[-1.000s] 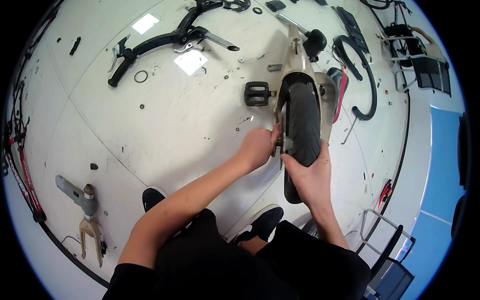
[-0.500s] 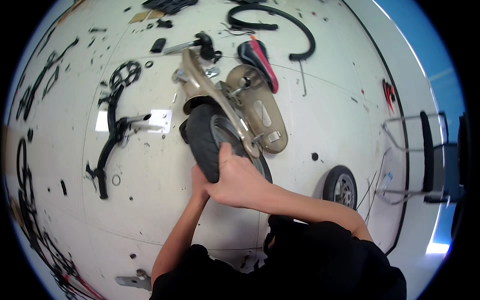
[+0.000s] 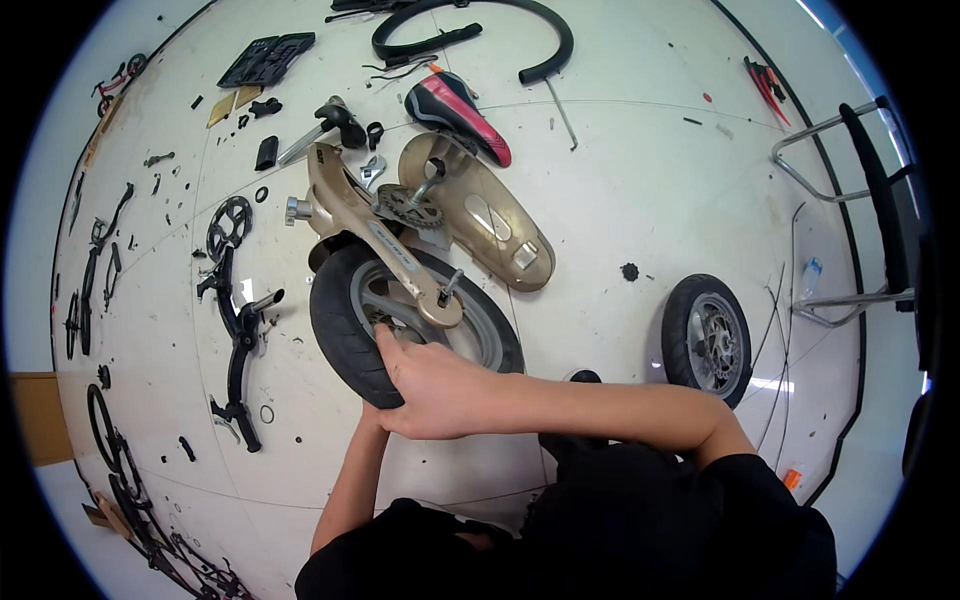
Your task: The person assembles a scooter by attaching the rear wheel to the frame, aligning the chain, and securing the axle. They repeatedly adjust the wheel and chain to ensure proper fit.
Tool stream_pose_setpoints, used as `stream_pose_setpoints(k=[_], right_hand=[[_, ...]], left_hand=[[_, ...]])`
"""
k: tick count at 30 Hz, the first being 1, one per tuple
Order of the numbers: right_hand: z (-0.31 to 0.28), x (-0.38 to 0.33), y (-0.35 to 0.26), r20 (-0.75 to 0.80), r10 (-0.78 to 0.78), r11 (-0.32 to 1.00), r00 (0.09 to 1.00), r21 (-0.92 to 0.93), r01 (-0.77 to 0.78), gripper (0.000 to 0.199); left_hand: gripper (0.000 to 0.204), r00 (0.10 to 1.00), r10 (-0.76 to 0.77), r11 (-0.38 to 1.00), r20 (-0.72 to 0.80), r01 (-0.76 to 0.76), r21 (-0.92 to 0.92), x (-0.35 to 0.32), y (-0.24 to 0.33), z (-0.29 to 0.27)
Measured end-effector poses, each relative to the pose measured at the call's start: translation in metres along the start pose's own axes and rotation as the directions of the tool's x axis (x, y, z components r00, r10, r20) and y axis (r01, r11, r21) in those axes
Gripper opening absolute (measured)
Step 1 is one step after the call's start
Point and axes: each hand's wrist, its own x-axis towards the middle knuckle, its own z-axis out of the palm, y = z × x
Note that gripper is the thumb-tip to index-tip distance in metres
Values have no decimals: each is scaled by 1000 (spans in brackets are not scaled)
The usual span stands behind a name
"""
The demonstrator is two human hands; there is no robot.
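A wheel (image 3: 340, 320) with a black tyre and grey spoked rim sits in a gold bike frame (image 3: 385, 240). My right hand (image 3: 435, 392) is wrapped round the tyre's near edge, one finger reaching over the rim towards the spokes. Behind it, my left hand (image 3: 372, 414) is against the tyre's underside, its fingers hidden. A crank with a chainring (image 3: 412, 207) lies beside the frame's arm. The frame's wide gold section (image 3: 500, 235) rests on the floor to the right. An adjustable wrench (image 3: 372, 170) lies just past the frame.
A second wheel with a brake disc (image 3: 712, 340) is at right, near a metal-legged chair (image 3: 840, 190). Beyond the frame lie a pink-and-black saddle (image 3: 460, 115), a seat post (image 3: 320, 130), a black tyre (image 3: 555, 40) and a tool case (image 3: 265, 60). Handlebars (image 3: 240, 335) lie left.
The view has shifted, and the frame with the wheel now appears further left. The wheel's spoked side shows more fully. Both hands have stayed at the tyre.
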Motion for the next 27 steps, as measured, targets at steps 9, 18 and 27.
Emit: stream_pose_setpoints(k=[9, 18, 27], right_hand=[[-6, -1, 0, -79, -258, 887, 963, -415, 203, 87], [-40, -16, 4, -308, -546, 783, 779, -518, 344, 60], [-13, -36, 203, 42, 816, 464, 577, 547, -697, 65]], left_hand=[[45, 996, -82, 995, -37, 84, 61, 3, 4, -4], [47, 985, -156, 984, -79, 162, 77, -4, -7, -10], [48, 977, -198, 974, -83, 205, 93, -5, -7, -9]])
